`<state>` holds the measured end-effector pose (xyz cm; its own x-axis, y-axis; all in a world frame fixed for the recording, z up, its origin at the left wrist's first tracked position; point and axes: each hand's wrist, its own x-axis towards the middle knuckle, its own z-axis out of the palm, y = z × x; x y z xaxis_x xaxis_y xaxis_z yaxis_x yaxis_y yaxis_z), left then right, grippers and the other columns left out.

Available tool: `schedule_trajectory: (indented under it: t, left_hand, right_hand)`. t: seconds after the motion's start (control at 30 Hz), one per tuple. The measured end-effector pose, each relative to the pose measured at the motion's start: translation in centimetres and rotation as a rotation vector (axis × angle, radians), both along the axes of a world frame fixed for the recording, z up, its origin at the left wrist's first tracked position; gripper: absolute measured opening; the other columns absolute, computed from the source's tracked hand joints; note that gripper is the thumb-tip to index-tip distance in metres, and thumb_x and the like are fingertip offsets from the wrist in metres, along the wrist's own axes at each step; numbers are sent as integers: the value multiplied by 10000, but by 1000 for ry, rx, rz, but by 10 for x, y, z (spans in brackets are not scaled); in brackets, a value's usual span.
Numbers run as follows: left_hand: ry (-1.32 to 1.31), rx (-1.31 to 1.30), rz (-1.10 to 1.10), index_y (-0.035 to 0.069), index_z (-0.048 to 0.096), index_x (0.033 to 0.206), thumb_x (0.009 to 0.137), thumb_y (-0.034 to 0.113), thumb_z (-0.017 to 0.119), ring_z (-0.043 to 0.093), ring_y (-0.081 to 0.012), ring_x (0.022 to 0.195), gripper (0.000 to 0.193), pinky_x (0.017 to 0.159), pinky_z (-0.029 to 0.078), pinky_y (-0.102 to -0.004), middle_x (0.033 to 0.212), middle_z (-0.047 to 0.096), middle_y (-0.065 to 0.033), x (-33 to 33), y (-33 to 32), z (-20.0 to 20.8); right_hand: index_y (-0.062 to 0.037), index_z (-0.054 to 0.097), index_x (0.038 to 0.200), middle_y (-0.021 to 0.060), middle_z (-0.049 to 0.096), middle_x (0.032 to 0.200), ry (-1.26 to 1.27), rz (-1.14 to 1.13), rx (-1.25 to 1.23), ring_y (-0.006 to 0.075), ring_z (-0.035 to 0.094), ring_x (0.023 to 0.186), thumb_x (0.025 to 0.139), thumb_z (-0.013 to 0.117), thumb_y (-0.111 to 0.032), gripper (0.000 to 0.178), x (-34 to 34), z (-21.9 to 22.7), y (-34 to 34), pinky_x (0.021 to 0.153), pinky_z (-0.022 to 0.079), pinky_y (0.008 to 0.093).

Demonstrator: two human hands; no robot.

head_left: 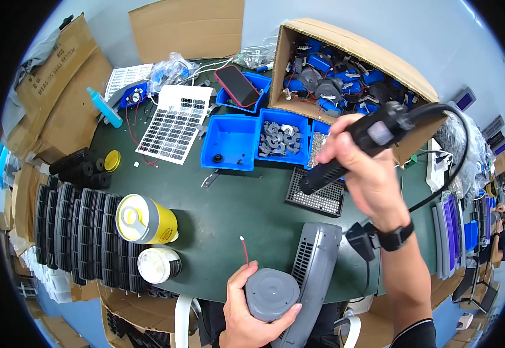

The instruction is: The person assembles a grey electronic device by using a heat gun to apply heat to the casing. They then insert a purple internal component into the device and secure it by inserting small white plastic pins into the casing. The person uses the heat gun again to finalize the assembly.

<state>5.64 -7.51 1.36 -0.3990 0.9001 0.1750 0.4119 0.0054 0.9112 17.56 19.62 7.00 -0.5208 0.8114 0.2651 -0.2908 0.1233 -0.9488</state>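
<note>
Table (206,203): dark green, across the middle of the frame; blue bins (229,136) at upper centre, rows of black ribbed parts (84,232) at left, a yellow-and-grey tub (148,219) just beside them.
Wall (374,20): pale, along the top; a cardboard box (351,42) of blue and grey parts stands before it at upper right.
Far right edge: another person (502,243), small, seated.
Grey round housing (273,293): bottom centre, flat face turned up; nearly round, so its long axis cannot be told.
Red wire (245,254): rises beside that housing, white connector at its upper end.
Long grey body (319,255): right of the housing, slanting from upper right to lower left, slotted vent on its left side; contact between the two is unclear.
Black corded tool (374,133): right of centre, cable at its upper-right end, other end pointing lower left over a black tray (313,210).
Left hand (246,330): curled around the round housing, digits spread to its width.
Right hand (365,168): fingers wrapped firmly about the tool's barrel.
</note>
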Motion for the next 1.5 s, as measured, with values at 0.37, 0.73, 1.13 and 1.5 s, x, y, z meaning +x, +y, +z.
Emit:
schedule_trajectory:
  t: [0.37, 0.73, 1.13, 1.5]
  left_hand:
    - [-32, -36, -18, -61, 387, 1443, 736, 203, 974, 700, -236, 1104, 956, 983, 558, -374, 1238, 650, -194, 0, -2, -19]
    - [-53, -47, -39, -52, 391, 1419, 736, 205, 973, 720, -241, 1083, 933, 963, 571, -386, 1216, 686, -187, -1, -1, -18]
    - [-32, -43, -39, -58, 390, 1412, 731, 226, 976, 716, -250, 1088, 943, 959, 570, -392, 1218, 680, -198, -2, 0, -18]
    - [-155, -72, 0, -72, 471, 1396, 710, 291, 984, 701, -350, 1102, 931, 928, 580, -421, 1287, 600, -236, 2, -3, -20]
  right_hand:
    - [-91, 580, 1198, 31, 584, 864, 124, 262, -489, 219, 619, 869, 1115, 482, -490, 419, -8, 39, -51, 891, 547, 459]
    - [-102, 566, 1194, 36, 587, 884, 82, 328, -523, 210, 606, 873, 1112, 458, -517, 436, -21, 43, -67, 905, 529, 455]
    - [-95, 560, 1208, 38, 591, 880, 20, 341, -509, 203, 613, 873, 1099, 518, -491, 413, -25, 45, -74, 895, 525, 447]
    - [-61, 567, 1175, 70, 633, 845, -40, 344, -392, 208, 639, 801, 1049, 670, -379, 357, -36, 46, -74, 822, 550, 435]
